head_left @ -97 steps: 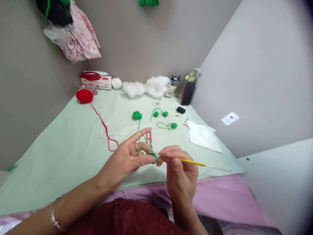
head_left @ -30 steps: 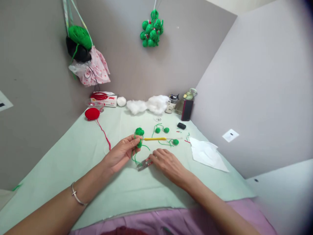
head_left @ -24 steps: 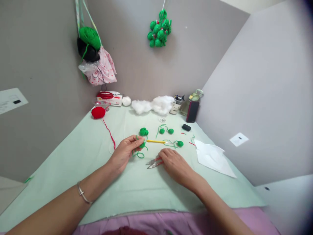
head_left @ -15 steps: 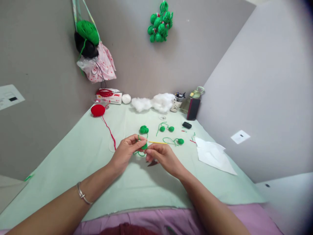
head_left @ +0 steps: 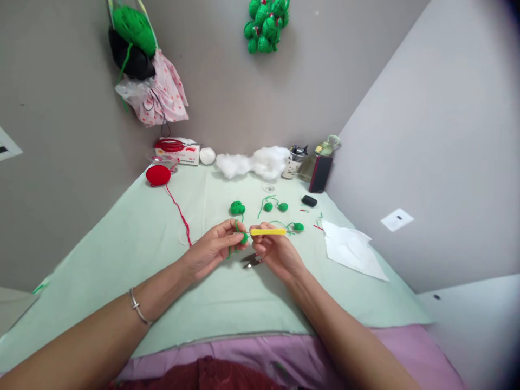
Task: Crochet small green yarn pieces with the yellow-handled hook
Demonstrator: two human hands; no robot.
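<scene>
Beside the left hand [head_left: 215, 245] pinching green crochet [head_left: 244, 238], I see the right hand [head_left: 279, 253] has since gripped the yellow hook [head_left: 268, 232].

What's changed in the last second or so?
The right hand has let go of the thread snips, now lying below it, and moved up to take hold of the yellow-handled crochet hook. The left hand still pinches the green crochet piece; the red yarn ball and white stuffing stayed put.
</scene>
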